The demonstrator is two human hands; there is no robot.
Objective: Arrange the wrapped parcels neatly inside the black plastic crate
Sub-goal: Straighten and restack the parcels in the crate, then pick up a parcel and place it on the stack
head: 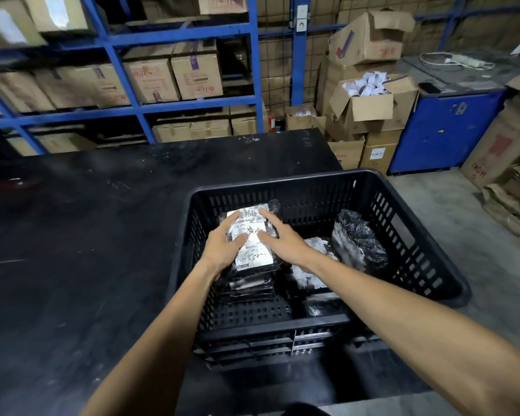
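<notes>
The black plastic crate [409, 235] stands at the right end of a black table. In its left half lies a stack of flat parcels wrapped in black film; the top parcel [254, 250] carries a white label. My left hand [225, 250] grips that parcel's left edge, thumb on the label. My right hand [279, 238] rests flat on its right side with the fingers spread. A bulky black-wrapped parcel [357, 238] leans against the crate's right wall. Another labelled parcel [308, 273] lies low in the middle, partly hidden by my right forearm.
The black table [87, 235] stretches left and behind the crate. Blue shelving [252, 70] with cardboard boxes fills the back. Open cartons [370, 106], a blue cabinet [445, 130] and flattened cardboard [511, 202] stand on the concrete floor to the right.
</notes>
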